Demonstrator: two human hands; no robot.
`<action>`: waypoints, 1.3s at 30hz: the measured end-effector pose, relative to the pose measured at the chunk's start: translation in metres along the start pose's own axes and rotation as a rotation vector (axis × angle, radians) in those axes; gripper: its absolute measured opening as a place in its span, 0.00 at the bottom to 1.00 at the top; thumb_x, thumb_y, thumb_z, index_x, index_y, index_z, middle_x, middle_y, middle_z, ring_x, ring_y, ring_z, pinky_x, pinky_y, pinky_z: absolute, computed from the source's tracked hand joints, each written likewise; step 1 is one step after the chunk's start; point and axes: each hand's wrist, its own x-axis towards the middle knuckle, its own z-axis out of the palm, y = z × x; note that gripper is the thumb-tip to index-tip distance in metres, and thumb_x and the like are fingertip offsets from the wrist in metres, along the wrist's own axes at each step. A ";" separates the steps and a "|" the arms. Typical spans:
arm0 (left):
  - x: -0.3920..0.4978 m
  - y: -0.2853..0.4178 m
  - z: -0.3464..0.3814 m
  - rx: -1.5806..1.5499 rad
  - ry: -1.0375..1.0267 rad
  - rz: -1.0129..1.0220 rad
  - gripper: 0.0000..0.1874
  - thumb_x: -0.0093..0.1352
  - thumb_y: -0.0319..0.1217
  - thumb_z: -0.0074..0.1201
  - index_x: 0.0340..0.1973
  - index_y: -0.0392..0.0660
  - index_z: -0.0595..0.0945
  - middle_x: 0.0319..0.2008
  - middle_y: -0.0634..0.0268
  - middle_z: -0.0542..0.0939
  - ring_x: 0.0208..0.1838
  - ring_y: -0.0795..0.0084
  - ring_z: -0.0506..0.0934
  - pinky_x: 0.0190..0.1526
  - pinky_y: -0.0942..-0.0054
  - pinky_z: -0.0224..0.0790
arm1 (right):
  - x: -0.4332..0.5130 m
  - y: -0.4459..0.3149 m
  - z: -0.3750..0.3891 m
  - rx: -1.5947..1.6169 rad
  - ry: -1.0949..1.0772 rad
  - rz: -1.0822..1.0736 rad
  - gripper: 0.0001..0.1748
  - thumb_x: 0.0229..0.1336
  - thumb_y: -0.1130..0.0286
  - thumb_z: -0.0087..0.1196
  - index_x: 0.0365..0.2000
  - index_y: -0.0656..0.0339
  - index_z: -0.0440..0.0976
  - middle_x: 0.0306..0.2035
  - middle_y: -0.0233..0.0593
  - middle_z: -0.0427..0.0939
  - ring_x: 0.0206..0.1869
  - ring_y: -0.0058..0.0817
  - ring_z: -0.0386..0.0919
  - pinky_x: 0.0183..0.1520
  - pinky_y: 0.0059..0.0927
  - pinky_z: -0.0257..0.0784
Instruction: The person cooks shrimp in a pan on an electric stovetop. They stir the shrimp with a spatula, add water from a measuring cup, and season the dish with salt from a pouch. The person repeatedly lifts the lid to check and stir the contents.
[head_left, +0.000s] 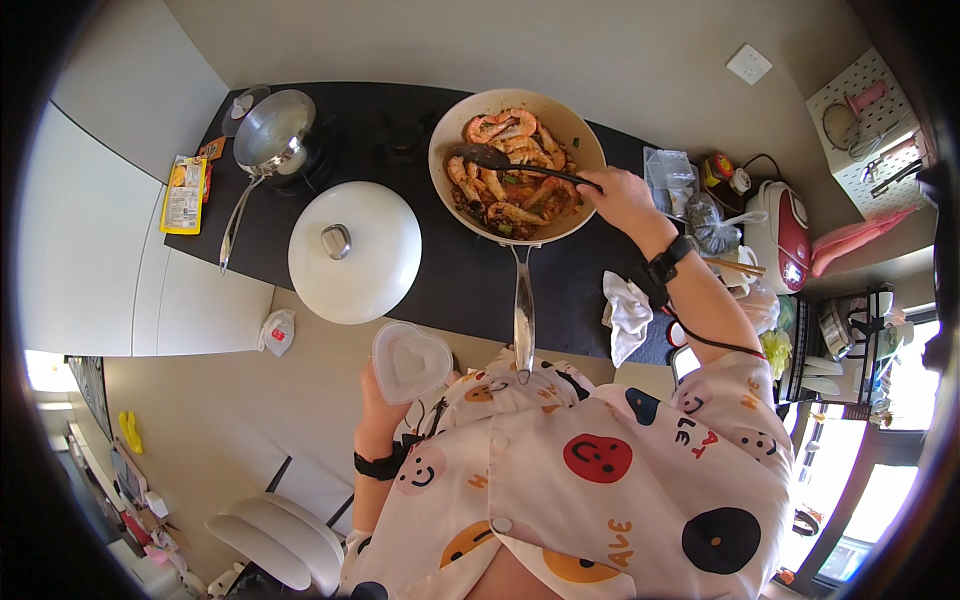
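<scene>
My right hand (621, 199) grips the handle of a black cooking spoon (536, 169) over the frying pan. The spoon's dark head rests among the food. Cooked shrimp (516, 212) lie in a reddish-brown sauce with bits of green inside the cream-coloured pan (592, 139), whose metal handle (523, 311) points toward me. Low in front of my body, my left hand (381, 394) holds a translucent heart-shaped container (412, 364) by its side. Its inside looks pale, and I cannot tell whether it holds anything. Left of the pan is a large white domed lid (352, 262) with a metal knob.
A steel saucepan (274, 135) stands at the back left, its handle over the counter edge. Food packets (184, 195) lie beside it. On the right are a white cloth (627, 311), a plastic box (670, 180), a tied bag (712, 225) and a red-and-white rice cooker (784, 232).
</scene>
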 end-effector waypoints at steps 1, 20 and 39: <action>-0.001 0.000 0.000 0.009 -0.001 0.003 0.36 0.50 0.25 0.73 0.54 0.41 0.75 0.50 0.55 0.78 0.53 0.57 0.77 0.55 0.63 0.70 | 0.000 -0.012 -0.004 -0.031 0.036 -0.008 0.14 0.61 0.58 0.52 0.43 0.50 0.80 0.40 0.40 0.81 0.42 0.42 0.80 0.43 0.42 0.77; 0.016 -0.082 0.039 -0.249 -0.086 0.004 0.39 0.50 0.26 0.76 0.56 0.41 0.73 0.52 0.58 0.76 0.59 0.60 0.72 0.60 0.63 0.64 | -0.039 -0.014 -0.034 -0.145 0.120 0.112 0.18 0.57 0.70 0.54 0.49 0.49 0.77 0.42 0.35 0.74 0.46 0.38 0.78 0.46 0.40 0.77; -0.060 -0.145 0.140 -0.486 -0.292 0.083 0.30 0.61 0.35 0.65 0.57 0.41 0.73 0.56 0.57 0.76 0.56 0.60 0.76 0.56 0.63 0.71 | -0.094 0.023 0.014 -0.281 0.326 -0.082 0.30 0.48 0.78 0.53 0.54 0.45 0.76 0.42 0.32 0.75 0.45 0.35 0.72 0.47 0.36 0.72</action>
